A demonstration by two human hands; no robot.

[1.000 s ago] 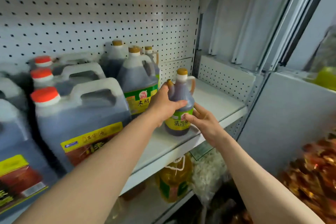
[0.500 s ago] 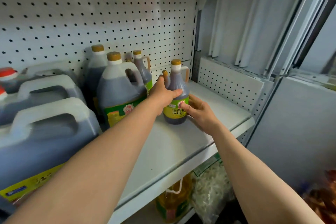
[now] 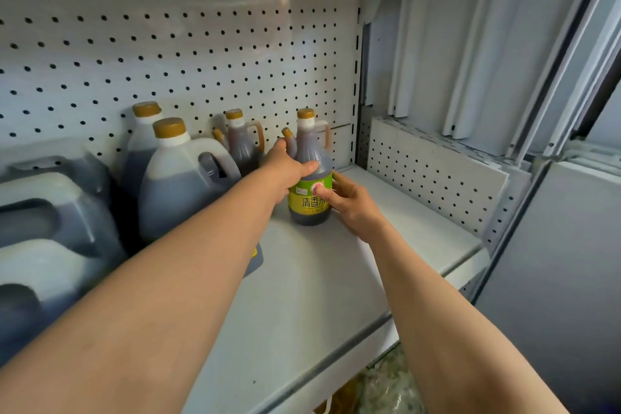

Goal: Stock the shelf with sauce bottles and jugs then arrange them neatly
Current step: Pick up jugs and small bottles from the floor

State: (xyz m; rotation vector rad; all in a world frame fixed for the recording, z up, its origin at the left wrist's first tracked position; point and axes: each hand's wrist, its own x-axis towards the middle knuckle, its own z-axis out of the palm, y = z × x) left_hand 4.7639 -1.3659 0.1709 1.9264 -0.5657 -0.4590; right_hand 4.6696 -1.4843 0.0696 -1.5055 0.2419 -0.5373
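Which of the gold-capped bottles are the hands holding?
The small bottle with the green-yellow label, farthest right. The left hand and right hand both grip it; the other gold-capped ones stand untouched.

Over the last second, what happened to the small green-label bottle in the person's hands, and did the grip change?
The small green-label bottle was pushed back from near the shelf's front edge toward the pegboard, beside a similar small bottle. Both hands kept hold: the left hand around its shoulder, the right hand at the label. The large gold-cap jugs stayed put.
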